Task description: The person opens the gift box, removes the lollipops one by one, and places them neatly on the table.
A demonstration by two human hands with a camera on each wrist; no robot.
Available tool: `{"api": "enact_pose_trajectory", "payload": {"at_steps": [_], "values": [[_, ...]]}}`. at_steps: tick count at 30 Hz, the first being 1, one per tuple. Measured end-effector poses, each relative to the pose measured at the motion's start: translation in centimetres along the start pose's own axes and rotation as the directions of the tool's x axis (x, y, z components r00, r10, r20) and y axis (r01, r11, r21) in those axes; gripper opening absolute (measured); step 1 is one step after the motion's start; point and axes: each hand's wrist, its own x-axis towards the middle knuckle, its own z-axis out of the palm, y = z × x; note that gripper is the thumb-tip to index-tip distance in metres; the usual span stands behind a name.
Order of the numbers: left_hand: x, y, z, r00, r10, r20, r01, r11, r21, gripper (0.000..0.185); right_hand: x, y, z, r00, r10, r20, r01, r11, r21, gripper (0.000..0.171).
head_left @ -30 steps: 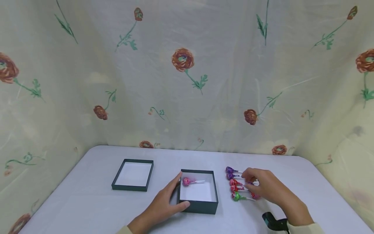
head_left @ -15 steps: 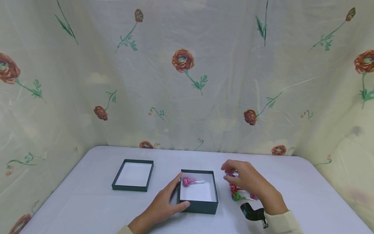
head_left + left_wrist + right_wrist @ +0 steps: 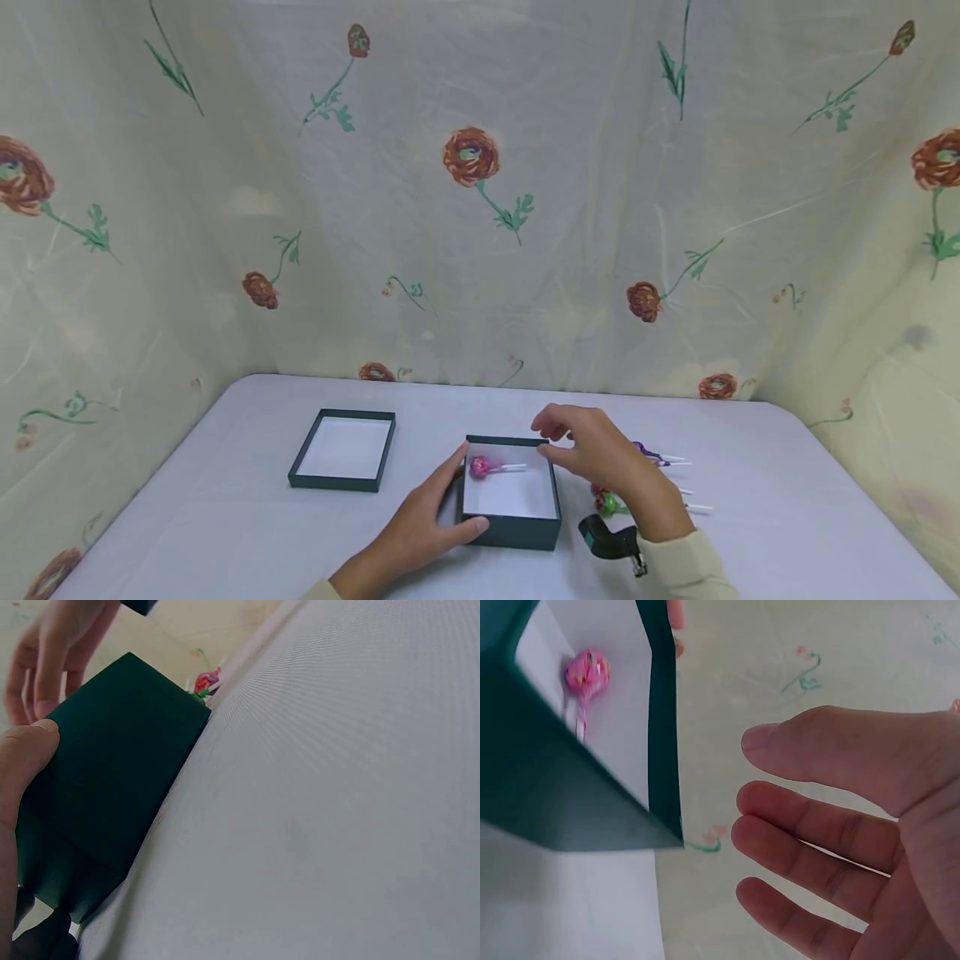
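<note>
My left hand (image 3: 420,521) grips the left side of a dark green open box (image 3: 517,533), thumb on the front wall and fingers along the far left side. Inside, on the white bottom, lies a pink-wrapped lollipop (image 3: 480,467), its stick pointing right. Over the right rim of the box hovers my right hand (image 3: 592,446). In the right wrist view, its thumb and fingers are apart with nothing between them. Partly hidden behind the right forearm, several wrapped lollipops lie on the table, among them a green one (image 3: 609,504) and a purple one (image 3: 645,450).
The box's lid (image 3: 341,483), dark green with a white inside, lies upturned on the white table (image 3: 225,533) at the left. A flowered curtain (image 3: 480,292) hangs behind and on both sides. On the right wrist sits a black camera (image 3: 611,542).
My right hand has moved left from the lollipops to the right edge of the box, uncovering some sticks behind it. The left hand, box and pink lollipop have stayed put.
</note>
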Motion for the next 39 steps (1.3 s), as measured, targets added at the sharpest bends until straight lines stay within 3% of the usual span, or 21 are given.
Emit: {"api": "enact_pose_trajectory", "payload": {"at_steps": [13,22,39], "values": [[0.1,0.1,0.0,1.000,-0.008,0.007,0.008,1.000,-0.004,0.088,1.1,-1.4,2.5,0.999,-0.025,0.030,0.024,0.998,0.061,0.020],[0.1,0.2,-0.1,0.999,-0.029,0.014,0.029,1.000,0.002,0.090,1.4,-1.6,4.4,0.994,-0.089,0.064,0.085,0.994,0.071,0.022],[-0.1,0.0,-0.1,1.000,0.009,-0.003,-0.009,1.000,0.013,0.088,1.7,-1.5,5.8,0.992,-0.104,0.066,0.100,0.993,0.061,0.023]]}}
